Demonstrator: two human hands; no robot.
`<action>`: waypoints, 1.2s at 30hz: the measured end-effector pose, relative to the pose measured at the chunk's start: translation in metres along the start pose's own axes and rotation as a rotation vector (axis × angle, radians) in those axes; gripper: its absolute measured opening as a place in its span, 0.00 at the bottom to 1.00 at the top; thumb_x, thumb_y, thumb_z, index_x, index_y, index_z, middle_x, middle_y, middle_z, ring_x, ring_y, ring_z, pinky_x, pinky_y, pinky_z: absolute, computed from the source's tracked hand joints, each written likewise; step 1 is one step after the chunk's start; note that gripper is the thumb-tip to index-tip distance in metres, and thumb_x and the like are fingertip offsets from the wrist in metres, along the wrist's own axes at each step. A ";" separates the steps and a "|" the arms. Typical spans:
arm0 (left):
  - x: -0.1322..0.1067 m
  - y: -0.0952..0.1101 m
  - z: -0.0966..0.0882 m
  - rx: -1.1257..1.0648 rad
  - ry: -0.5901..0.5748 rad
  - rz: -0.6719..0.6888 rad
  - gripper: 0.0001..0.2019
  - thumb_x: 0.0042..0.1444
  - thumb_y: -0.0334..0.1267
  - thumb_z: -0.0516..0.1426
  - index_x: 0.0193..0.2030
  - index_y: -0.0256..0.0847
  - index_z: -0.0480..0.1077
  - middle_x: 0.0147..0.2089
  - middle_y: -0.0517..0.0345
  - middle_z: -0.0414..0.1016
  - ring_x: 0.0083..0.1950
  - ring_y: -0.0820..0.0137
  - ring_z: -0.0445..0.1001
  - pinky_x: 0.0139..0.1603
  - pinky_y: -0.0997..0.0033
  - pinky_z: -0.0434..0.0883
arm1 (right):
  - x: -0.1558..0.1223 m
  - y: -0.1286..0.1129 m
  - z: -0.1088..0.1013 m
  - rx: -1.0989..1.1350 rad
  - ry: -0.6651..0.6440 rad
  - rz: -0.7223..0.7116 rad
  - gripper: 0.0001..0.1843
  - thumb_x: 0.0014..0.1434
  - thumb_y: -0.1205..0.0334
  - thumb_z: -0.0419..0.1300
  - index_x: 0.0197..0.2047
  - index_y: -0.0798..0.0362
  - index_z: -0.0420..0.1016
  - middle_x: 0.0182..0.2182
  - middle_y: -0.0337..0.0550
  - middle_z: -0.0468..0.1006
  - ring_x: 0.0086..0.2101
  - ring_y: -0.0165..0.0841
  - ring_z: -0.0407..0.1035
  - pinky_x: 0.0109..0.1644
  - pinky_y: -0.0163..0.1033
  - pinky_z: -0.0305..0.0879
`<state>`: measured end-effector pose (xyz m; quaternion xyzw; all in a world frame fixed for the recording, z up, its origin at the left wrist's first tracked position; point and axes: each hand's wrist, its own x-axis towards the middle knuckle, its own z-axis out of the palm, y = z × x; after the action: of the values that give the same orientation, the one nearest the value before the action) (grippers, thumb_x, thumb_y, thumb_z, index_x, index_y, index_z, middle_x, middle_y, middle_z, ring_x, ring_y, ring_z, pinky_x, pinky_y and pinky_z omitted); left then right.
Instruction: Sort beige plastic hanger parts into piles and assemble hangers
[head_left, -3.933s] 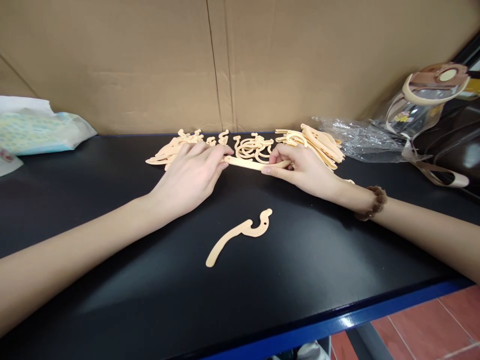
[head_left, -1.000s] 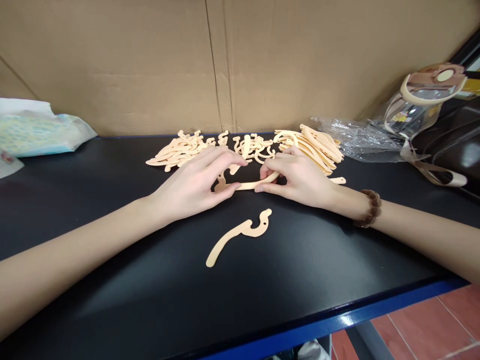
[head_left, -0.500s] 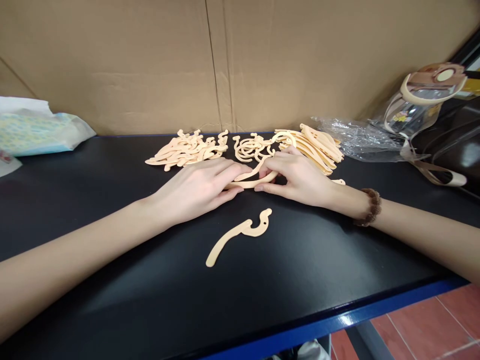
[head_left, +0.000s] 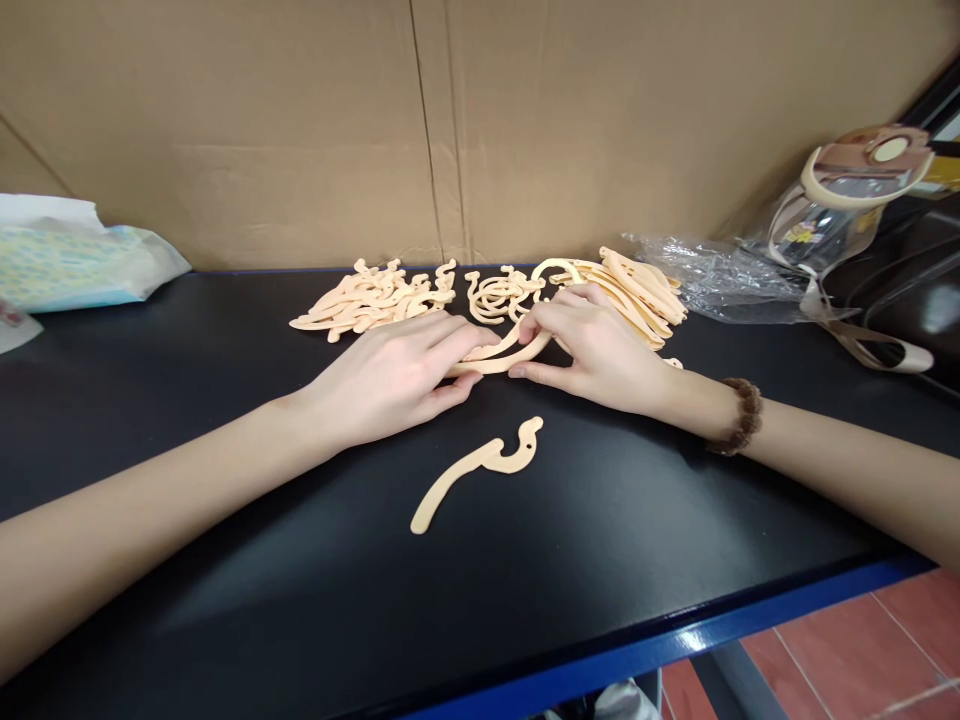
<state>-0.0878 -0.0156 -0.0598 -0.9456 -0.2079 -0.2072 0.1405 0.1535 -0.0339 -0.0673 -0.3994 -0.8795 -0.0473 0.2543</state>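
Note:
Both hands meet at the middle of a black table [head_left: 225, 560], closed on thin curved wooden pieces [head_left: 501, 357]. My left hand [head_left: 390, 375] pinches their left end between thumb and fingers. My right hand [head_left: 592, 345] grips their right end, and a bead bracelet [head_left: 741, 414] circles that wrist. One loose S-shaped wooden piece [head_left: 480, 468] lies flat in front of the hands. Behind them lie a left pile of pieces [head_left: 367, 295], a ring-shaped cluster [head_left: 499, 292] and a right pile [head_left: 637, 285].
A cardboard wall [head_left: 450, 120] backs the table. A soft packet [head_left: 75, 265] lies at the far left. Crumpled clear plastic [head_left: 720, 275] and a lidded bottle with a strap [head_left: 847, 210] sit at the right. The blue table edge [head_left: 675, 640] borders red floor tiles.
The hands pulled the pieces from the back piles toward the table's middle. In the last second my left hand flattened onto them and my right hand shifted slightly up.

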 end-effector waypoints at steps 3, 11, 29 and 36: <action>0.000 0.000 0.000 0.016 0.039 0.036 0.10 0.65 0.35 0.51 0.50 0.38 0.69 0.45 0.53 0.79 0.42 0.66 0.77 0.40 0.68 0.71 | 0.000 0.001 0.000 -0.031 0.046 0.018 0.18 0.57 0.48 0.64 0.39 0.53 0.67 0.38 0.44 0.75 0.41 0.41 0.66 0.51 0.45 0.56; 0.000 0.001 0.000 0.032 0.040 0.090 0.10 0.65 0.32 0.50 0.49 0.35 0.70 0.43 0.51 0.78 0.42 0.65 0.77 0.40 0.67 0.71 | 0.001 0.008 0.002 -0.039 0.117 0.034 0.17 0.57 0.55 0.63 0.47 0.52 0.67 0.50 0.51 0.72 0.51 0.47 0.65 0.54 0.51 0.61; 0.001 0.000 -0.002 0.087 0.084 0.099 0.13 0.64 0.26 0.47 0.50 0.38 0.70 0.48 0.49 0.77 0.48 0.62 0.74 0.46 0.62 0.70 | -0.002 0.006 0.000 0.069 0.359 0.279 0.21 0.57 0.63 0.61 0.52 0.49 0.59 0.51 0.55 0.65 0.45 0.41 0.69 0.42 0.46 0.71; -0.001 -0.002 -0.002 0.098 0.099 0.094 0.16 0.61 0.21 0.46 0.50 0.37 0.69 0.50 0.49 0.76 0.52 0.61 0.73 0.50 0.61 0.70 | -0.001 0.012 0.004 0.160 0.274 0.213 0.16 0.58 0.64 0.58 0.49 0.49 0.61 0.47 0.47 0.71 0.42 0.38 0.70 0.39 0.43 0.69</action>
<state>-0.0900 -0.0150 -0.0587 -0.9349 -0.1659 -0.2367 0.2061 0.1612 -0.0252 -0.0725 -0.4584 -0.7905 -0.0040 0.4062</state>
